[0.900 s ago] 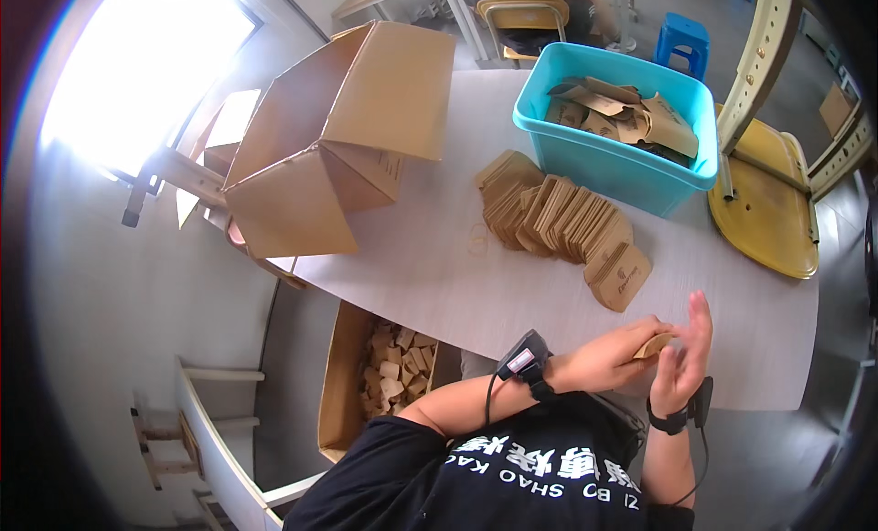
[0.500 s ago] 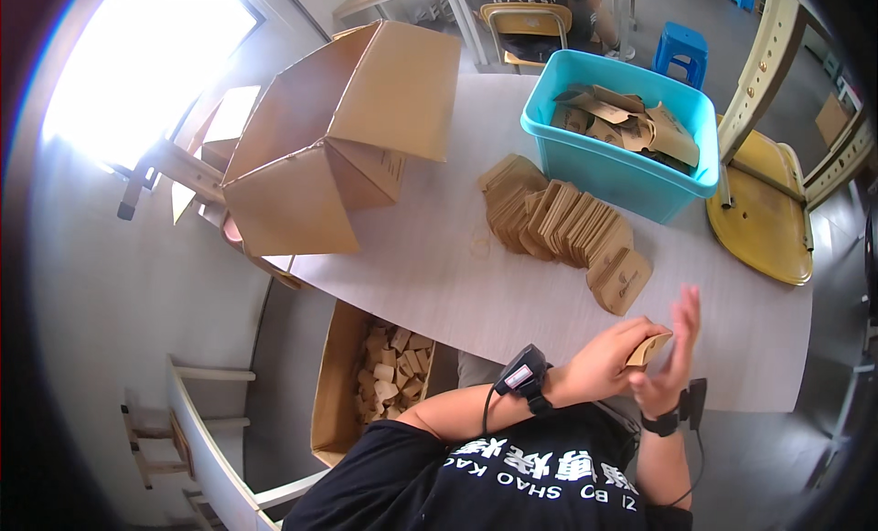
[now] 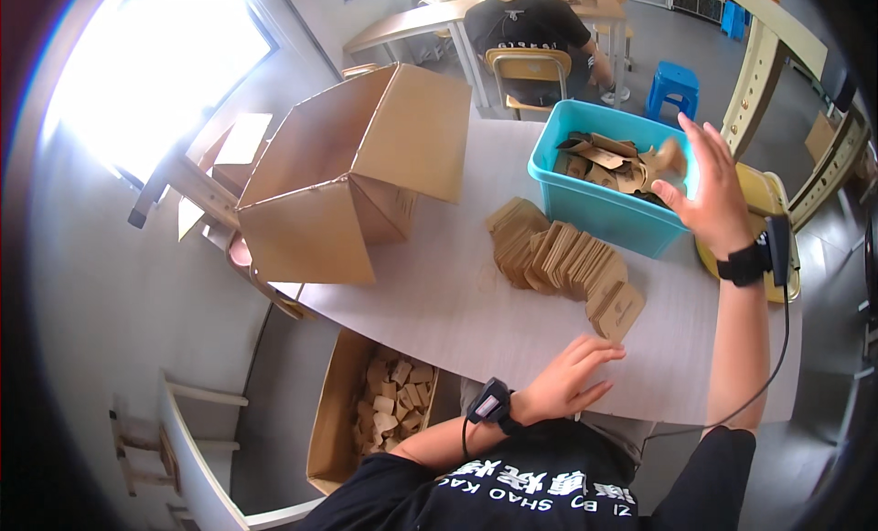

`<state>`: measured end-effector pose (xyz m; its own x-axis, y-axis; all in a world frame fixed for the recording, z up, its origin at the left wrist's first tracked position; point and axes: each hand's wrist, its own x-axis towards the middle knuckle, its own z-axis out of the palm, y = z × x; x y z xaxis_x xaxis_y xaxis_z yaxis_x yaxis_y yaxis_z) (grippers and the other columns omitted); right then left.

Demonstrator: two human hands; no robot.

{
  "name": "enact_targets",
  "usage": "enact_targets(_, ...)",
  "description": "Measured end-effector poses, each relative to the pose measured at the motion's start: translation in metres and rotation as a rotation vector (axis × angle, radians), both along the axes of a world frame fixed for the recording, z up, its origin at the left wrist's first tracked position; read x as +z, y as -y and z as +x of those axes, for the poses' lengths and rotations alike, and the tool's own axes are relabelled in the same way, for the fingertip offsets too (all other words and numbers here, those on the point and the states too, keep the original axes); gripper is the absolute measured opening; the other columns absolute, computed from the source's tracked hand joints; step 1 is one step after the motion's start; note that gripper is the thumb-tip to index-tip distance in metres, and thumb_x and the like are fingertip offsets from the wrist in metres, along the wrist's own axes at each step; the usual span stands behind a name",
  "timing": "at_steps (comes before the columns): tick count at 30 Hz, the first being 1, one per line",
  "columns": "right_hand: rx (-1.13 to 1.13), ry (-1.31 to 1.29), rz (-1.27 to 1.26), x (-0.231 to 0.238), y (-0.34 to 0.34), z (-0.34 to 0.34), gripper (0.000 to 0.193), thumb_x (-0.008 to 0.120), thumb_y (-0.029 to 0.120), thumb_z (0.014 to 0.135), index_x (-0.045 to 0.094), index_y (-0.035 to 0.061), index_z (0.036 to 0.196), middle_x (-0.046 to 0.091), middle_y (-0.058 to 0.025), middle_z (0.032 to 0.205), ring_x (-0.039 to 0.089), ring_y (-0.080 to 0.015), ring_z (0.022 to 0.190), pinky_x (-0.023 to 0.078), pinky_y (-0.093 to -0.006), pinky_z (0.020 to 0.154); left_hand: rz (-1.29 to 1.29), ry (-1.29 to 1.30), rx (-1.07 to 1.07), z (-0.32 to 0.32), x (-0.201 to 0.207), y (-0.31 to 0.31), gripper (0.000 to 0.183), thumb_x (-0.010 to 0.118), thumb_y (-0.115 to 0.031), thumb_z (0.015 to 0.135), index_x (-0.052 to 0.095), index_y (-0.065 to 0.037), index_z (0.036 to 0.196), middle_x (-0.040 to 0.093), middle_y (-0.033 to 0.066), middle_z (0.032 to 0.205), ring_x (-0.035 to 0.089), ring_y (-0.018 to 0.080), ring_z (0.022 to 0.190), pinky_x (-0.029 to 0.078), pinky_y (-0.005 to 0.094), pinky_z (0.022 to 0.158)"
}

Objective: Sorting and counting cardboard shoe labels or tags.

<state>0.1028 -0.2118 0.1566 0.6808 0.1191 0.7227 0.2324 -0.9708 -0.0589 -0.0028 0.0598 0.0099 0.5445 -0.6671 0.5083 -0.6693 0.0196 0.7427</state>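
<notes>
My right hand (image 3: pixel 713 194) is raised at the right rim of a turquoise plastic bin (image 3: pixel 608 215), fingers spread and holding nothing. A motion-blurred brown cardboard piece (image 3: pixel 673 156) shows just left of its fingers, over the bin. Inside the bin lies a loose heap of bent brown cardboard sleeves (image 3: pixel 604 158). My left hand (image 3: pixel 569 377) is low over the table's near edge, fingers stretched out and nothing in them. Beyond it, a leaning row of flat brown cardboard sleeves (image 3: pixel 572 261) lies on the table, its nearest ones fanned toward me.
A large open cardboard box (image 3: pixel 306 229) stands at the table's (image 3: pixel 439 302) left end. Below the near edge, another box (image 3: pixel 331 421) holds many small cardboard pieces. A yellow chair (image 3: pixel 764 188) is at the right. A seated person (image 3: pixel 530 37) and a blue stool (image 3: pixel 673 90) are beyond.
My right hand has moved away from the left, up and forward to the bin. The cardboard piece has left my left hand, which has opened. The view has tilted upward.
</notes>
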Motion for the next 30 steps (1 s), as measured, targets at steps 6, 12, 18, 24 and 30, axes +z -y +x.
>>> enact_targets(6, 0.133, -0.094, 0.331, -0.075, -0.004, -0.07, 0.085, 0.081, 0.039, 0.084, 0.043, 0.0033, 0.151, 0.055, -0.0205, 0.139, 0.05, -0.0402, 0.13, 0.04, -0.0487, 0.11, 0.198, -0.027, -0.117, -0.007, -0.017, -0.013, 0.019, 0.072, -0.016, 0.092, 0.065, -0.007, 0.106, 0.066, 0.0092, 0.1, 0.064, 0.0315, 0.095, 0.051, 0.0416, 0.084)
enact_targets(12, 0.054, -0.36, 0.342, -0.15, -0.057, -0.12, 0.102, 0.088, 0.038, 0.072, 0.038, 0.0036, 0.153, 0.051, -0.02, 0.143, 0.045, -0.0416, 0.133, 0.035, -0.0531, 0.112, 0.181, -0.02, -0.189, -0.003, -0.013, -0.008, 0.015, 0.074, -0.019, 0.091, 0.062, -0.009, 0.091, 0.062, 0.0049, 0.081, 0.062, 0.0274, 0.081, 0.049, 0.0401, 0.073)
enact_targets(18, 0.081, -0.452, 0.236, -0.162, -0.06, -0.116, 0.109, 0.091, 0.031, 0.065, 0.035, 0.0055, 0.155, 0.047, -0.0154, 0.15, 0.04, -0.04, 0.139, 0.028, -0.0569, 0.117, 0.182, -0.041, -0.178, -0.002, -0.012, -0.009, 0.014, 0.074, -0.019, 0.091, 0.062, -0.01, 0.091, 0.062, 0.0035, 0.08, 0.062, 0.0261, 0.078, 0.049, 0.0398, 0.073)
enact_targets(24, 0.067, -0.45, 0.272, -0.161, -0.059, -0.121, 0.106, 0.09, 0.028, 0.067, 0.035, 0.0063, 0.155, 0.047, -0.0151, 0.153, 0.041, -0.0402, 0.14, 0.025, -0.0605, 0.119, 0.183, -0.046, -0.181, -0.001, -0.011, -0.009, 0.013, 0.073, -0.018, 0.091, 0.063, -0.01, 0.093, 0.063, 0.0032, 0.08, 0.062, 0.0256, 0.078, 0.049, 0.0398, 0.073)
enact_targets(30, 0.177, -0.392, 0.539, -0.151, -0.052, -0.131, 0.111, 0.092, 0.025, 0.065, 0.033, 0.0035, 0.157, 0.047, -0.0176, 0.154, 0.047, -0.0381, 0.137, 0.031, -0.05, 0.119, 0.031, -0.005, -0.054, 0.005, -0.002, -0.011, 0.027, 0.079, -0.018, 0.086, 0.068, -0.011, 0.111, 0.063, 0.0089, 0.116, 0.059, 0.0324, 0.111, 0.049, 0.0451, 0.093)
